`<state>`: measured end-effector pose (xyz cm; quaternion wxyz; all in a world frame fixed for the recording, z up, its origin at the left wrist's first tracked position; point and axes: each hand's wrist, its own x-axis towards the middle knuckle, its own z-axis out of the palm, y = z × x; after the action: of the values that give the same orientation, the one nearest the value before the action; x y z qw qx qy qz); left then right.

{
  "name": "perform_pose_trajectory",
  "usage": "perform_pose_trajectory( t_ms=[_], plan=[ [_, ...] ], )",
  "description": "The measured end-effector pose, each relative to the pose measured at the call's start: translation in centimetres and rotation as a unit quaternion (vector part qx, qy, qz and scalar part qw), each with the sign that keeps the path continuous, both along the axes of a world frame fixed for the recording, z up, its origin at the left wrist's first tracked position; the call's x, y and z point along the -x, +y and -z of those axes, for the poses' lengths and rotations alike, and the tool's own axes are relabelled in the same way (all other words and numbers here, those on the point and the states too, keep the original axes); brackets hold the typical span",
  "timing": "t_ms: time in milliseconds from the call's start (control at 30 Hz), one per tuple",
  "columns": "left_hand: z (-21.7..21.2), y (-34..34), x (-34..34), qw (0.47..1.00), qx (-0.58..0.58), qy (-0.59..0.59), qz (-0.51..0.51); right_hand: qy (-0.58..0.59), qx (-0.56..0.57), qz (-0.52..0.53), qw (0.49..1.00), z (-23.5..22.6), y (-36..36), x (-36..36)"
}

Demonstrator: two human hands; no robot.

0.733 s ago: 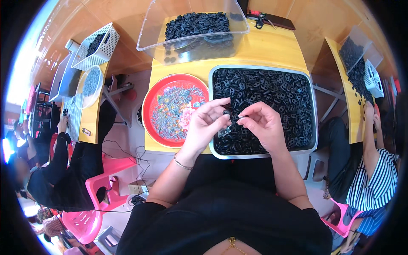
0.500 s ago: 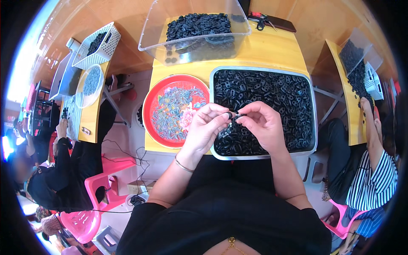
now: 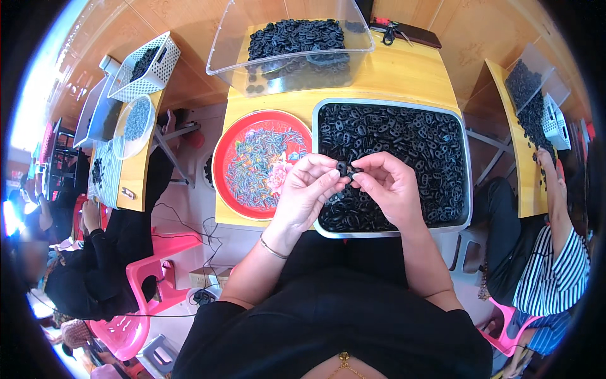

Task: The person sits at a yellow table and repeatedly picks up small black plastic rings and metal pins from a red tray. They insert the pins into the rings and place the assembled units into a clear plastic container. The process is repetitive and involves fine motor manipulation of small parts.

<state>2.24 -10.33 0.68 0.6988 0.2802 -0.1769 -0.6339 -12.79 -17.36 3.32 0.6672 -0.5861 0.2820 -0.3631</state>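
Black part (image 3: 343, 168) pinched between left hand (image 3: 307, 192) and right hand (image 3: 386, 187), its shape mostly hidden by fingertips

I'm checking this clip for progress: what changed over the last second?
Very little. The left hand and right hand still pinch the small black part between their fingertips over the metal tray of black pieces, only their fingers shifting slightly. Nothing was picked up or released. The red plate and clear bin stayed put.
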Motion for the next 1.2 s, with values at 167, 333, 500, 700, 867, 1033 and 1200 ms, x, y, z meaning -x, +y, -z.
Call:
perform_pose_trajectory(
  t_ms=[167,333,500,700,867,1033,1200],
  plan=[
    [-0.17,0.03,0.03,1.000,0.008,-0.018,0.001,0.016,0.026,-0.002,1.000,0.32,-0.16,0.11],
    [-0.28,0.03,0.17,0.996,0.008,-0.083,-0.020,0.028,0.031,0.000,0.999,0.19,-0.20,0.21],
    [-0.28,0.03,0.15,0.991,0.025,-0.126,-0.028,0.011,-0.002,-0.008,1.000,-0.05,-0.19,0.25],
    [-0.68,0.17,0.16,0.976,0.033,-0.212,-0.035,0.028,0.008,-0.010,1.000,0.14,-0.23,0.47],
    [-0.86,0.26,0.29,0.970,0.040,-0.237,-0.034,0.011,-0.007,-0.016,1.000,0.20,-0.17,0.42],
    [-0.95,0.21,0.23,0.975,0.040,-0.216,-0.024,0.009,-0.018,-0.015,1.000,-0.36,-0.13,0.28],
    [-0.75,0.20,0.37,0.980,0.046,-0.193,-0.025,0.012,-0.038,-0.019,0.999,-0.43,0.00,0.43]
  ],
)
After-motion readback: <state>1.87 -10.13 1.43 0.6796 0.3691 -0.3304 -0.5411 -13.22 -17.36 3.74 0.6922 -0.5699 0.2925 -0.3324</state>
